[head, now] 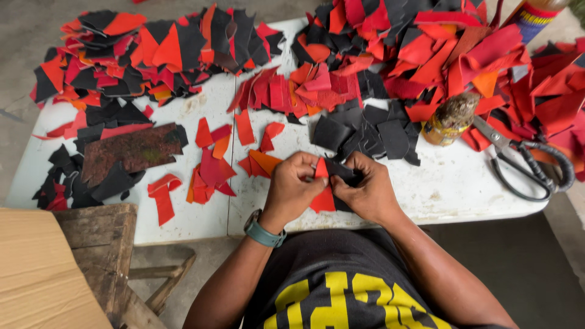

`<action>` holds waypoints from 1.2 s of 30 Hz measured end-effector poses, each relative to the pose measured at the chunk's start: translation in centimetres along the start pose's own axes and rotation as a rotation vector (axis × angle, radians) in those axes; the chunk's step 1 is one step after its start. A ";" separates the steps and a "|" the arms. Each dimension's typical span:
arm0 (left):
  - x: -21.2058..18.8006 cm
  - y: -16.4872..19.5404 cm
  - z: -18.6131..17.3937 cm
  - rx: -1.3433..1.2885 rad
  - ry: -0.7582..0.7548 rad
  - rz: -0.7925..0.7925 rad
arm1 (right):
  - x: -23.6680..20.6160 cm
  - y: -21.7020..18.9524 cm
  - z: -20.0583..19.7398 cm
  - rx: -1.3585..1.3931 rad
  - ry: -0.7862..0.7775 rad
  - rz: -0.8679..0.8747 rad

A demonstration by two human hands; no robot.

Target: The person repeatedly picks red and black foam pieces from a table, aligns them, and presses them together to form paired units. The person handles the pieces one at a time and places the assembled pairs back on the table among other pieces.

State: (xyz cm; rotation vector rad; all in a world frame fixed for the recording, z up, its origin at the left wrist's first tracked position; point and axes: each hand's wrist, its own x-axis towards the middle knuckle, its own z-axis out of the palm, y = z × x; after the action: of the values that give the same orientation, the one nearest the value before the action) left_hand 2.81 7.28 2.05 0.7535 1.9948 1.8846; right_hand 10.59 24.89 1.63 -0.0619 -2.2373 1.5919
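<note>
Pinching now: your left hand [291, 186] and right hand [365, 190] both grip a red scrap [323, 198] with a black scrap [339, 170] at the white table's [451, 183] near edge, the red scrap's long axis running toward you, tip up.

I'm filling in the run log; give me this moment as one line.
left hand: pinches red piece | right hand: holds black piece against it | scissors: on table, untouched
</note>
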 end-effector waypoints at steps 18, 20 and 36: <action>0.1 0.3 -0.9 -0.551 -0.361 0.017 | 0.0 2.4 -1.1 0.772 -0.197 0.213; 0.0 0.4 -0.7 -0.500 -0.334 0.017 | 0.0 2.1 -0.9 0.736 -0.193 0.198; -2.4 -0.8 0.6 0.837 -0.219 0.178 | -5.4 -1.4 -3.2 -0.849 -0.328 -0.205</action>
State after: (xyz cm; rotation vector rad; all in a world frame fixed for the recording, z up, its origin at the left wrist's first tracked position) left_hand 4.96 6.43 0.86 1.3006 2.6091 0.9056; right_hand 16.88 25.92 2.28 0.2038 -2.9018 0.4877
